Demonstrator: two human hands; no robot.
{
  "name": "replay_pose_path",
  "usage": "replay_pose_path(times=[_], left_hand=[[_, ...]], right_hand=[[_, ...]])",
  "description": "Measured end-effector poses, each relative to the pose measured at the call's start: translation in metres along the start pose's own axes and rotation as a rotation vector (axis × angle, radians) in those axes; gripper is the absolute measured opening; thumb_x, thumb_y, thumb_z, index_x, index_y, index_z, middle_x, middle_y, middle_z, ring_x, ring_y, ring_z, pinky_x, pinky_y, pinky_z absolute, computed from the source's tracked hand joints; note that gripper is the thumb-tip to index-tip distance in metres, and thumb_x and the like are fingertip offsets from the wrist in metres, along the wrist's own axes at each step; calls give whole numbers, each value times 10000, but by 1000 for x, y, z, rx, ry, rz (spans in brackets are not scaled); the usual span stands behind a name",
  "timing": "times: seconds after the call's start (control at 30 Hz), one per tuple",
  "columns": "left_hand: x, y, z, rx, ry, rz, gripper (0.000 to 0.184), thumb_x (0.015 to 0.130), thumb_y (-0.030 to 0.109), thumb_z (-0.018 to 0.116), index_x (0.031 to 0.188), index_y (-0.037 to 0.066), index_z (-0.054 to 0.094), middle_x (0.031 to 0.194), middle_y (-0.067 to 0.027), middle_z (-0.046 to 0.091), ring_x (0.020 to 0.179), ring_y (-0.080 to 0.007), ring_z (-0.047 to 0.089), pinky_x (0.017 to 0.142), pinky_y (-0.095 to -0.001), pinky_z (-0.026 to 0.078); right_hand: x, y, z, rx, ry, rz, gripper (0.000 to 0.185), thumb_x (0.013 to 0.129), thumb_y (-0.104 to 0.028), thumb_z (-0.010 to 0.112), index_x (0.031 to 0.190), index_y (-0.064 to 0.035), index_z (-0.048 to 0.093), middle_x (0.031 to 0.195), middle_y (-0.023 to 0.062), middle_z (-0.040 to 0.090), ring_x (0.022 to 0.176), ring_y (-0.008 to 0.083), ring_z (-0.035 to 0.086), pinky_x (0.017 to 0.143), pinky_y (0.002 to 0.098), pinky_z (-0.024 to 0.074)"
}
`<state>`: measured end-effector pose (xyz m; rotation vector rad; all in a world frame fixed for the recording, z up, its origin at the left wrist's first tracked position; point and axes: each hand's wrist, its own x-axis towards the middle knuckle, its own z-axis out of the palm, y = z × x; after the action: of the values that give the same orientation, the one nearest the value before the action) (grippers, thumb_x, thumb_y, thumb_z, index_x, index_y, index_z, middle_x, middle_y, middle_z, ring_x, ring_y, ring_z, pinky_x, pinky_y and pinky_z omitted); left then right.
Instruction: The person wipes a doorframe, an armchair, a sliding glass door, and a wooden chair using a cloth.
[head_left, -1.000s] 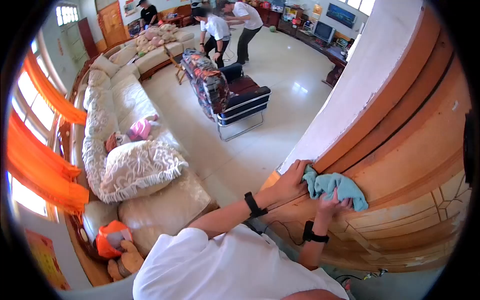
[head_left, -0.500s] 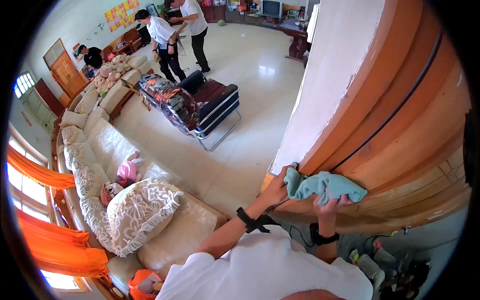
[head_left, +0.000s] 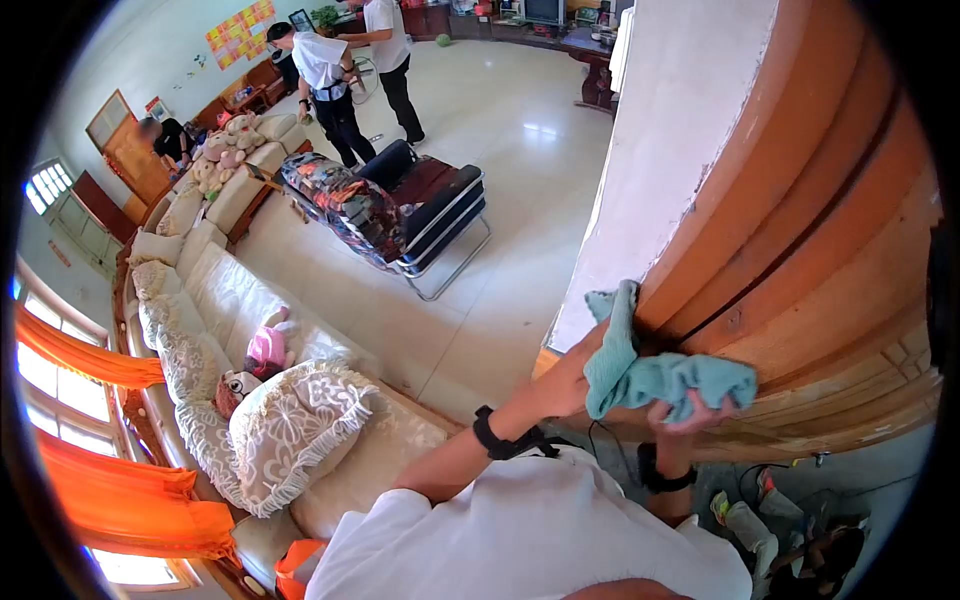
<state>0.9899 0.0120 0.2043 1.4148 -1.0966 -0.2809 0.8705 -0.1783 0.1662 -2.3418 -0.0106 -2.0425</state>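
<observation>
Cloth point(head_left: 700, 378): teal, bunched against the wood, one end standing up beside the wall edge; the folds probably give padding where it meets the surface.
Right hand point(head_left: 700, 414): grip closed on the cloth's lower edge, seemingly to keep the bundle gathered.
Left hand point(head_left: 566, 388): reaches under the raised end, perhaps steadying it; the cloth covers the fingers, so I can't tell whether that grip is clenched.
Wooden door point(head_left: 850, 300): rises right behind the cloth, its mouldings curving upward.
Wall edge point(head_left: 640, 190): pale and chipped, standing next to the wood and limiting room on the left hand's side.
Cable point(head_left: 612, 440): dangles below, near the forearms, and could catch a sleeve or strap.
Sofa point(head_left: 225, 280): runs along the windows, with a fringed cushion point(head_left: 295, 430) beside a pink-dressed doll point(head_left: 268, 350).
Chair point(head_left: 350, 212): patterned cover over its back, standing between us and two people in white shirts point(head_left: 322, 65).
Plush toys point(head_left: 222, 152): heaped at the sofa's far end, near a person in black point(head_left: 174, 142).
</observation>
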Motion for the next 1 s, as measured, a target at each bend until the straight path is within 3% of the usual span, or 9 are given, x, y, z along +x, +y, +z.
replay_pose_path(times=[0.13,0.27,0.47,0.57,0.63,0.67,0.8,0.87,1.0], left_hand=[[-33,-47,9,-226,-39,-258,613,917,217,604,1448,14,375,1452,-168,435,1317,-285,437,1115,-376,314],[-84,-104,-51,-301,-111,-221,517,851,171,710,1315,18,542,1288,-124,579,1179,-264,550,1045,-385,405],[-1,1,-96,782,179,583,487,790,229,802,1183,10,615,1105,-112,661,1009,-258,613,945,-362,473],[6,-52,-79,431,355,194,483,842,221,755,1239,9,581,1184,-110,629,1060,-251,589,978,-353,455],[6,-104,-63,-639,276,-86,526,944,243,629,1385,20,450,1297,-112,562,1156,-212,552,1009,-360,448],[-3,-117,-64,-369,324,-229,510,1008,310,508,1420,27,406,1330,-99,542,1178,-209,545,1029,-380,444],[-5,-139,-50,-389,471,-292,562,1013,335,486,1461,19,363,1387,-96,499,1212,-192,514,1058,-364,404],[8,-111,-67,-475,320,-275,574,1002,320,505,1466,15,358,1415,-92,471,1238,-184,481,1073,-337,372],[56,-50,-95,-330,311,-27,685,892,293,650,1446,-5,379,1440,-133,428,1279,-193,439,1071,-337,357]], right_hand=[[-46,-33,-15,0,-558,-25,309,768,-302,702,1005,-119,628,1194,192,440,1116,395,431,937,588,346],[-36,-52,-7,371,-643,-29,354,734,-266,726,1049,-115,663,1176,190,450,1104,397,448,941,568,349],[40,-84,35,150,-768,62,523,756,-244,704,1248,-92,615,1223,190,497,1191,393,463,986,521,332],[44,-89,48,159,-870,39,577,765,-282,690,1300,-100,575,1303,199,495,1218,357,476,1018,496,307],[19,-87,52,162,-916,13,594,782,-295,671,1313,-63,546,1363,205,480,1213,328,496,1044,466,289],[0,-86,59,191,-1012,-8,580,791,-300,662,1296,-39,549,1364,206,476,1228,321,489,1058,461,279],[-18,-94,82,365,-1119,64,525,819,-256,650,1242,38,547,1354,235,452,1271,375,444,1051,523,329],[-18,-91,87,430,-1167,122,518,825,-243,652,1241,45,544,1346,245,447,1273,406,432,1043,554,344],[-8,-93,104,233,-869,16,549,813,-261,682,1242,49,539,1298,263,461,1253,478,411,1035,612,336]])
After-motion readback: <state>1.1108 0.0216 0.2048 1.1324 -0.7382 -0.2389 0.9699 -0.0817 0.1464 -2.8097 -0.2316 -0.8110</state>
